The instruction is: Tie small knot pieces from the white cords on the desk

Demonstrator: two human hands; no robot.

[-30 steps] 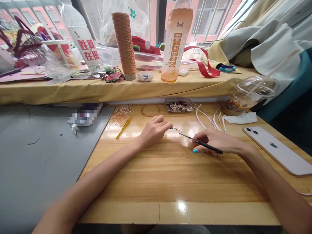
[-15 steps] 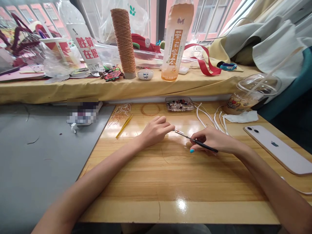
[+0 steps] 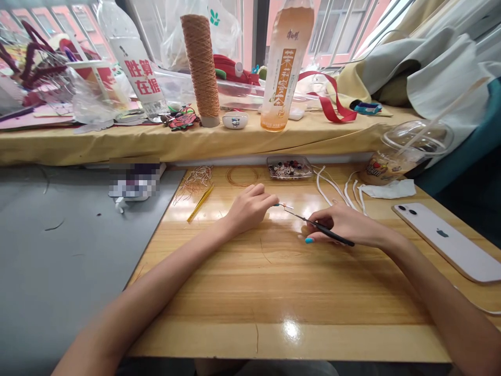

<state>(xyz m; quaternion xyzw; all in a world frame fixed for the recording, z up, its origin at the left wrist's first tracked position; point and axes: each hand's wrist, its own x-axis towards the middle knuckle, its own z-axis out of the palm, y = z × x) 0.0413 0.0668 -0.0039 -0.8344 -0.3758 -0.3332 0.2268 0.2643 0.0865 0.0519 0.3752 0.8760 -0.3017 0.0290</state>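
Observation:
Above the wooden table, my left hand pinches a short piece of thin white cord with a bit of orange thread around it. My right hand grips black-handled scissors, whose blades point left and reach close to the cord and thread. Whether the blades touch the thread is too small to tell. A loose thin brown thread lies on the wood just below the hands.
Yellow tweezers, a coil of orange thread and a clear box of beads lie beyond my hands. White cords, a drink cup and a phone are at right. A thread cone stands on the ledge.
The scissors have drawn back slightly to the right, and the cord's orange thread now shows more clearly between the hands. My left hand has shifted very little.

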